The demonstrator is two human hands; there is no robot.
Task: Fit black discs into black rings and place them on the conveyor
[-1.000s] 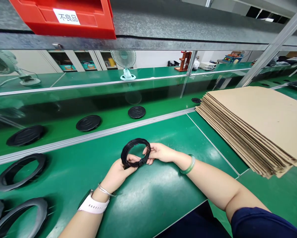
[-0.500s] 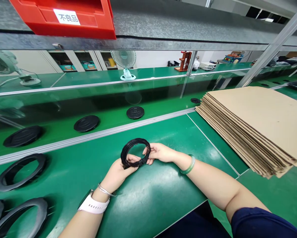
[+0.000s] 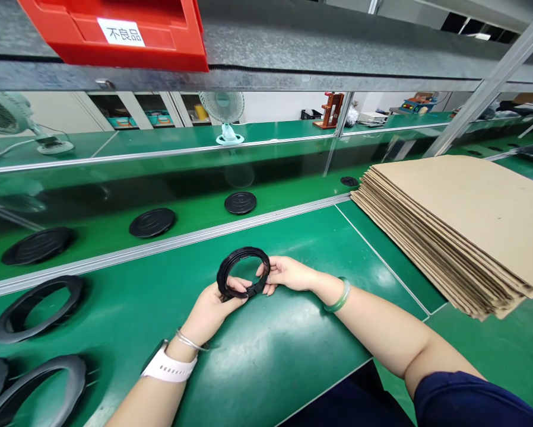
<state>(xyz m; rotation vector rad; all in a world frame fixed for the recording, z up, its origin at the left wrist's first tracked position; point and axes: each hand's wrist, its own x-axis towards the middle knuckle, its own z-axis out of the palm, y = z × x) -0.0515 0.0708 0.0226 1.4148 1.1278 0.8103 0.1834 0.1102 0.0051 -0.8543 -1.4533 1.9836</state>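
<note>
Between both hands, a black plastic ring (image 3: 224,267) is held tilted above the green table (image 3: 266,356). My left hand (image 3: 215,305) grips its lower left side, with fingers through the opening and the thumb along the near edge. At the ring's right side, my right hand (image 3: 286,274) pinches the rim between thumb and fingers. Larger black rings lie at the left of the table, one ring (image 3: 3,325) behind another ring (image 3: 70,385), with part of a third cut off by the picture's edge.
Beyond a metal rail (image 3: 195,234), several black discs, one of them a round disc (image 3: 240,203), lie on a green belt. A stack of cardboard sheets (image 3: 462,207) stands at the right. Overhead, a red bin (image 3: 159,44) sits on a metal shelf (image 3: 315,47).
The black discs on the belt have shifted slightly to the left. Both hands and the held ring have stayed almost still.
</note>
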